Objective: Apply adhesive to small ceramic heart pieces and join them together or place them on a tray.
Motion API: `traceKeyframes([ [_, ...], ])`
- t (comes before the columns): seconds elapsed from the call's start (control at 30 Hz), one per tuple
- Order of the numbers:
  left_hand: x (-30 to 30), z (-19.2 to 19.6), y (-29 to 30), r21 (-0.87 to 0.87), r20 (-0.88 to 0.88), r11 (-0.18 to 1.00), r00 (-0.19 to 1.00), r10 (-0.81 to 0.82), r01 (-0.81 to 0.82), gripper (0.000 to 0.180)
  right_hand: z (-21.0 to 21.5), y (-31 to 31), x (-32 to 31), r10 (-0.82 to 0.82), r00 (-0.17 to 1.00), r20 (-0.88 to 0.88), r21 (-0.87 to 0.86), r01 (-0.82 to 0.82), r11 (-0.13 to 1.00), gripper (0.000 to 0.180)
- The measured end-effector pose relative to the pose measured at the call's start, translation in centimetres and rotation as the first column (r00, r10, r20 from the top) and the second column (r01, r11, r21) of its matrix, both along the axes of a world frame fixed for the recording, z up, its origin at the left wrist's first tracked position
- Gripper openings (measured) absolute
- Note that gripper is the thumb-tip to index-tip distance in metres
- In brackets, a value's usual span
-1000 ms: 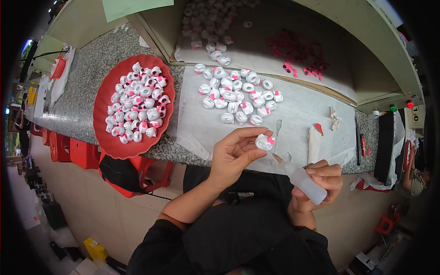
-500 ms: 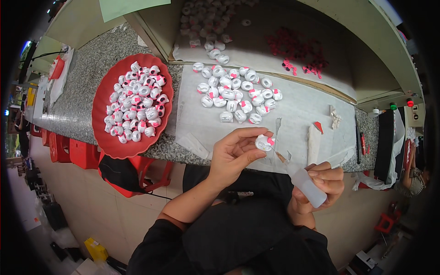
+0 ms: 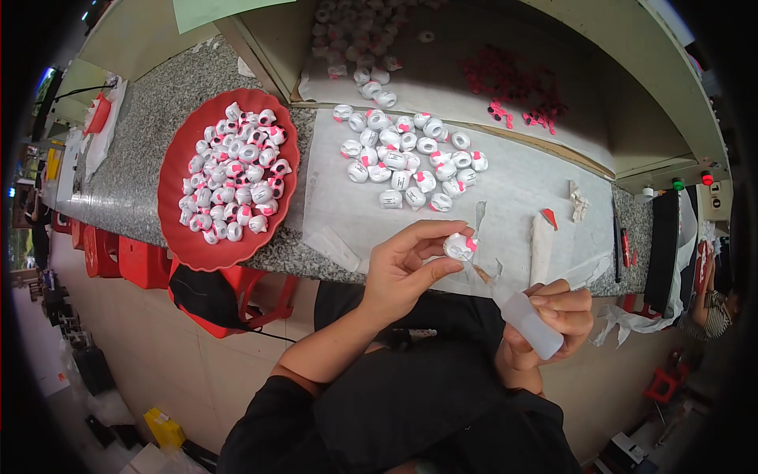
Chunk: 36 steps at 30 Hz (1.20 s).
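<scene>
Between thumb and fingertips, my left hand (image 3: 407, 265) pinches a small white cat-head figure (image 3: 459, 247) with a pink bow. Closed round a translucent white squeeze bottle (image 3: 533, 325) is my right hand (image 3: 559, 316). The bottle tilts up to the left, its thin nozzle (image 3: 483, 275) pointing at the figure; whether the tip touches it is too fine to tell. Beyond my hands, several like figures (image 3: 397, 178) lie loose on a white paper sheet (image 3: 537, 186). To the left, a red scalloped tray (image 3: 170, 213) holds a heap of figures with pink and dark parts.
Under the shelf at the back lie more white figures (image 3: 351, 31) and a pile of pink bow pieces (image 3: 513, 87). A wrapped white stick with a red tip (image 3: 542, 245) and crumpled tissue (image 3: 578, 201) rest at the right. Red stools (image 3: 142, 265) stand beyond the counter edge.
The figure in my left hand has shifted slightly right and been turned a little, its bow now facing more to the right. My right hand with the bottle has hardly moved.
</scene>
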<state>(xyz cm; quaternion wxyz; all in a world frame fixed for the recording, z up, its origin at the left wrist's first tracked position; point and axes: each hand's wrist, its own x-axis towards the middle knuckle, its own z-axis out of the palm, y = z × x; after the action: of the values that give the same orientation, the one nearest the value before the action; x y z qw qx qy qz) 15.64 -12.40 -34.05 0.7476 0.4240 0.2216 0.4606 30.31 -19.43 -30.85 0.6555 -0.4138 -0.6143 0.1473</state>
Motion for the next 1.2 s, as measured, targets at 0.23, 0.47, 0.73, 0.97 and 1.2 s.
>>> traceKeyframes([
  [0.23, 0.0, -0.3, 0.1, 0.247, -0.105, 0.968, 0.992, 0.072, -0.044, 0.034, -0.3, 0.6, -0.7, -0.103, 0.995, -0.005, 0.056, 0.104, 0.993, 0.039],
  [0.47, -0.1, -0.5, 0.2, 0.344, -0.248, 0.938, 0.96, 0.133, -0.041, 0.034, 0.0, 0.4, -0.6, -0.068, 0.998, 0.017, 0.014, 0.068, 0.998, 0.04],
  [0.73, -0.1, -0.5, 0.4, 0.397, -0.244, 0.916, 0.956, 0.16, -0.053, 0.034, 0.2, 0.5, -0.4, -0.086, 0.996, 0.01, 0.011, 0.086, 0.996, 0.039],
  [0.97, -0.8, -0.2, 1.2, 0.113, -0.105, 0.976, 0.975, 0.197, -0.186, 0.035, 0.1, 3.4, 3.1, -0.173, 0.977, -0.121, -0.274, 0.135, 0.952, 0.028],
  [1.2, -1.2, -0.3, 1.3, 0.156, -0.066, 0.958, 0.965, 0.255, -0.243, 0.034, -2.8, 14.5, 7.5, -0.084, 0.994, -0.067, -0.633, 0.022, 0.774, 0.021],
])
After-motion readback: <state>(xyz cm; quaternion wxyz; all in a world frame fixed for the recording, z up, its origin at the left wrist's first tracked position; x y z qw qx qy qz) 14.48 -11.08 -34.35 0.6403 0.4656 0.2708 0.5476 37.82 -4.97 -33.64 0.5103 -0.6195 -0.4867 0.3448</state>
